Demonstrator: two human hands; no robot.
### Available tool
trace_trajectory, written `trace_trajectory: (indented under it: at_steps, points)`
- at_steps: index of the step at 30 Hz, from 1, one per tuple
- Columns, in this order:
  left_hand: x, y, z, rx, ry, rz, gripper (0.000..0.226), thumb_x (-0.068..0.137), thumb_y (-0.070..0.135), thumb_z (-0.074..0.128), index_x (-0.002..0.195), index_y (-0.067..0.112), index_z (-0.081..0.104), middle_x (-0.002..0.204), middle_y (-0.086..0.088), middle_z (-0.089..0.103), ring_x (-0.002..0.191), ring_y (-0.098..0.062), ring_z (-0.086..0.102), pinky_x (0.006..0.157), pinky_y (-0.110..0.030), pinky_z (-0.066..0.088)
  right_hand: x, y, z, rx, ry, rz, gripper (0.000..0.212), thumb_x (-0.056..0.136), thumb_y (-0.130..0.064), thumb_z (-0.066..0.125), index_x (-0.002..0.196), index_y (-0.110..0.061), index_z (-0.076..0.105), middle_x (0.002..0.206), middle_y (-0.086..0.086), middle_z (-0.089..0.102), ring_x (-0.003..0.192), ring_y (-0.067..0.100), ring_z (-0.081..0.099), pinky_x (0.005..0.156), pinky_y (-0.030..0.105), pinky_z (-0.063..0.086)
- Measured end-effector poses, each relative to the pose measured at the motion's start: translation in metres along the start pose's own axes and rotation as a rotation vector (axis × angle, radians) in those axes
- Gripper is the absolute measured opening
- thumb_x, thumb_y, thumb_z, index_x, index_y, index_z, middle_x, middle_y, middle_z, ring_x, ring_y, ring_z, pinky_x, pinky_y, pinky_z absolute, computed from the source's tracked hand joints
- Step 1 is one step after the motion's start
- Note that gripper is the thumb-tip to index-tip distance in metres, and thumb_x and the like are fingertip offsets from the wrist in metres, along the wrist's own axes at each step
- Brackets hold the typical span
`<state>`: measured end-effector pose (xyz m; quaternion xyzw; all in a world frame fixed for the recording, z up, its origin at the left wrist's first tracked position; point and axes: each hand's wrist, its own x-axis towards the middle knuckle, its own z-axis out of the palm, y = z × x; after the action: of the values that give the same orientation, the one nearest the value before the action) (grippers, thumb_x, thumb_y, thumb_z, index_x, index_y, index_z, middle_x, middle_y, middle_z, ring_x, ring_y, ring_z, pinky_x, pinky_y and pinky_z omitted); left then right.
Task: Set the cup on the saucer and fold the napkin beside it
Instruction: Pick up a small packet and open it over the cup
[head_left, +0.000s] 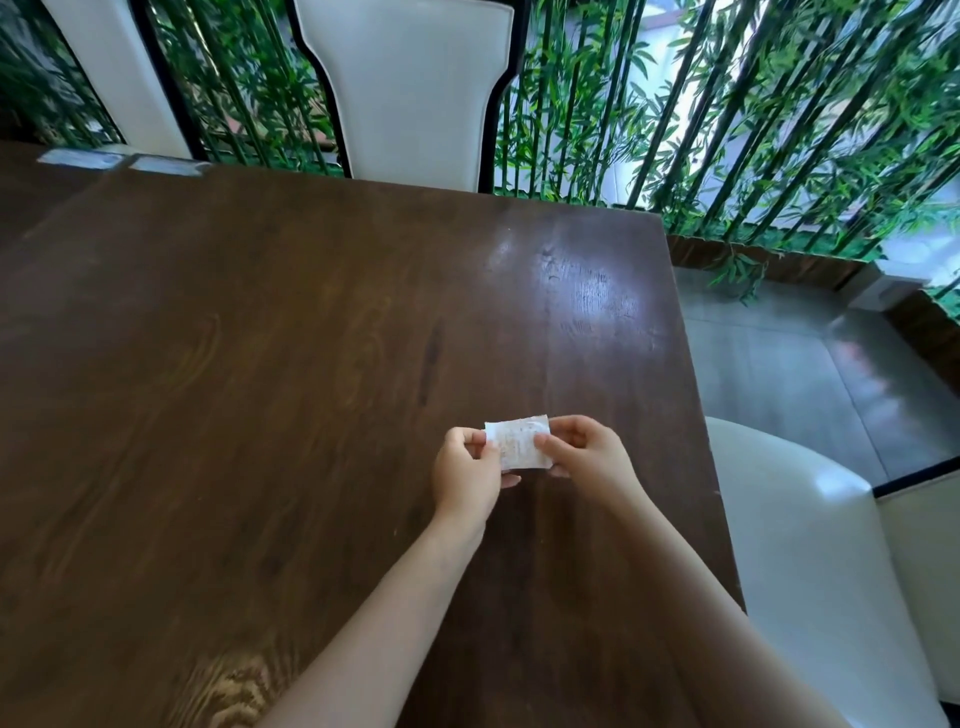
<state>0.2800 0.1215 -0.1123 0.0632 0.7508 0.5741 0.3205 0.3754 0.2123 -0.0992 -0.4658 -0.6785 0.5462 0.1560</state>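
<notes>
Over the near-right part of the dark brown wooden table (260, 338), both hands are on the small white folded paper napkin (519, 444). The left hand (467, 467) pinches its left short edge between thumb and fingers; the right hand (587, 452) pinches the right edge, thumb on top and fingers curled under. The napkin is a compact rectangle, its long side running roughly left to right and its top right corner slightly curled. I can't tell whether its underside touches the wood. The hands sit near the table's right edge, which runs diagonally from the far corner down toward the right forearm. A broad stretch of wood grain shows to the left of the hands and beyond them, up to the far edge. At the far-left edge there are two pale flat rectangular pieces (166, 165), well apart from the hands. A white padded chair with black frame (410, 88) is tucked against the far edge, and a second similar chair (119, 67) stands to its left. A cream glossy rounded chair (800, 545) stands just beside the right edge. A green bamboo screen (753, 130) stands behind the chairs, with grey tiled floor (779, 364) to the right.
</notes>
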Motion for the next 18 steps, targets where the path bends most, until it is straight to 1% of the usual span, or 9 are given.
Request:
trace_trajectory:
  at_steps: [2, 5, 8, 10, 11, 13, 15, 16, 18]
  points:
    - [0.005, -0.003, 0.01, 0.114, 0.04, -0.019, 0.005, 0.091, 0.01, 0.052, 0.095, 0.013, 0.051, 0.101, -0.006, 0.062, 0.082, -0.021, 0.068, 0.063, -0.034, 0.061, 0.014, 0.0, 0.002, -0.11, 0.029, 0.013, 0.016, 0.084, -0.018, 0.066, 0.099, -0.01, 0.066, 0.083, -0.001, 0.069, 0.074, 0.018, 0.067, 0.069, 0.032, 0.057]
    - [0.012, -0.007, 0.015, 0.337, 0.094, -0.006, 0.01, 0.089, 0.011, 0.05, 0.098, 0.012, 0.053, 0.105, -0.009, 0.064, 0.091, -0.03, 0.065, 0.078, -0.045, 0.056, 0.029, 0.002, 0.01, -0.288, 0.036, 0.013, 0.019, 0.083, -0.019, 0.065, 0.101, -0.012, 0.066, 0.096, 0.003, 0.068, 0.082, 0.014, 0.06, 0.069, 0.025, 0.044]
    - [0.016, -0.008, 0.015, 0.46, 0.081, -0.007, 0.009, 0.088, 0.011, 0.049, 0.096, 0.012, 0.052, 0.106, -0.009, 0.062, 0.089, -0.034, 0.066, 0.077, -0.046, 0.056, 0.036, 0.004, 0.019, -0.407, 0.04, 0.04, 0.034, 0.083, -0.021, 0.064, 0.115, -0.01, 0.061, 0.113, 0.009, 0.063, 0.102, 0.022, 0.059, 0.077, 0.025, 0.042]
    - [0.017, -0.007, 0.014, 0.508, 0.071, 0.025, 0.009, 0.087, 0.008, 0.047, 0.094, 0.011, 0.052, 0.107, -0.009, 0.057, 0.084, -0.035, 0.066, 0.074, -0.046, 0.057, 0.036, 0.003, 0.024, -0.423, 0.045, 0.067, 0.039, 0.083, -0.019, 0.061, 0.12, -0.008, 0.056, 0.117, 0.012, 0.059, 0.103, 0.026, 0.058, 0.076, 0.025, 0.041]
    - [0.017, -0.007, 0.014, 0.527, 0.07, 0.046, 0.01, 0.087, 0.007, 0.046, 0.094, 0.01, 0.052, 0.108, -0.009, 0.055, 0.082, -0.036, 0.066, 0.074, -0.047, 0.057, 0.036, 0.001, 0.026, -0.425, 0.039, 0.072, 0.032, 0.082, -0.016, 0.059, 0.114, -0.007, 0.058, 0.111, 0.011, 0.06, 0.097, 0.026, 0.058, 0.07, 0.024, 0.041]
    - [0.017, -0.007, 0.014, 0.562, 0.066, 0.082, 0.012, 0.088, 0.006, 0.044, 0.097, 0.009, 0.052, 0.107, -0.008, 0.05, 0.081, -0.036, 0.065, 0.074, -0.046, 0.057, 0.037, -0.002, 0.027, -0.446, 0.009, 0.09, 0.008, 0.079, -0.01, 0.055, 0.086, -0.012, 0.056, 0.084, 0.007, 0.055, 0.074, 0.023, 0.051, 0.052, 0.023, 0.033]
    - [0.017, -0.006, 0.014, 0.589, 0.056, 0.104, 0.011, 0.089, 0.006, 0.044, 0.096, 0.011, 0.051, 0.102, -0.004, 0.046, 0.081, -0.035, 0.064, 0.073, -0.046, 0.057, 0.039, -0.007, 0.025, -0.433, -0.038, 0.143, 0.009, 0.076, -0.005, 0.052, 0.072, -0.012, 0.056, 0.064, 0.002, 0.047, 0.056, 0.018, 0.04, 0.045, 0.023, 0.026]
    - [0.016, -0.006, 0.014, 0.593, 0.049, 0.11, 0.011, 0.089, 0.006, 0.044, 0.095, 0.013, 0.05, 0.1, -0.002, 0.045, 0.081, -0.034, 0.064, 0.073, -0.046, 0.056, 0.04, -0.009, 0.022, -0.412, -0.065, 0.175, 0.013, 0.076, -0.003, 0.052, 0.072, -0.011, 0.062, 0.06, 0.003, 0.048, 0.052, 0.017, 0.04, 0.044, 0.022, 0.028]
    - [0.017, -0.007, 0.013, 0.585, 0.041, 0.123, 0.01, 0.09, 0.007, 0.046, 0.093, 0.015, 0.05, 0.097, 0.0, 0.044, 0.083, -0.032, 0.063, 0.072, -0.047, 0.057, 0.039, -0.01, 0.019, -0.347, -0.077, 0.214, 0.014, 0.078, -0.003, 0.056, 0.079, -0.01, 0.067, 0.068, 0.006, 0.058, 0.056, 0.019, 0.05, 0.048, 0.023, 0.036]
